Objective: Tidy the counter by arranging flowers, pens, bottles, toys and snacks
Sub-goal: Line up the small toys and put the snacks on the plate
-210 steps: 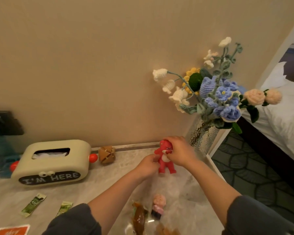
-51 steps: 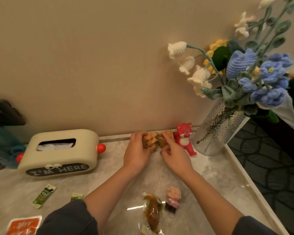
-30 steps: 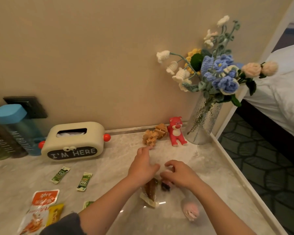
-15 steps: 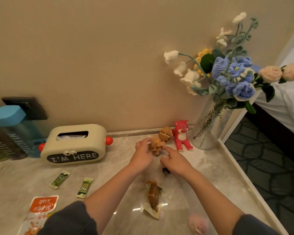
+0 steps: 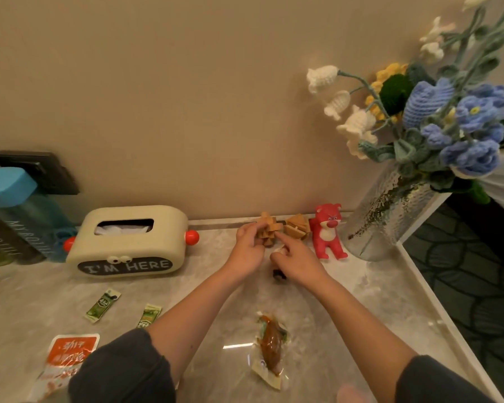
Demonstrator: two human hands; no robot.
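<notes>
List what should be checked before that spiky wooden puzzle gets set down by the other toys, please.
1. Left hand grips the spiky wooden puzzle: ok.
2. Bare grey marble counter between the cream tissue box and the faceted wooden puzzle: ok.
3. Red bear figurine upright: ok.
4. Right hand free to help: cannot tell; something small and dark shows under it.
5. Textured glass vase apart from both hands: ok.

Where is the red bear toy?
In the head view, the red bear stands at the back right of the counter, between a wooden puzzle and the glass flower vase.
</notes>
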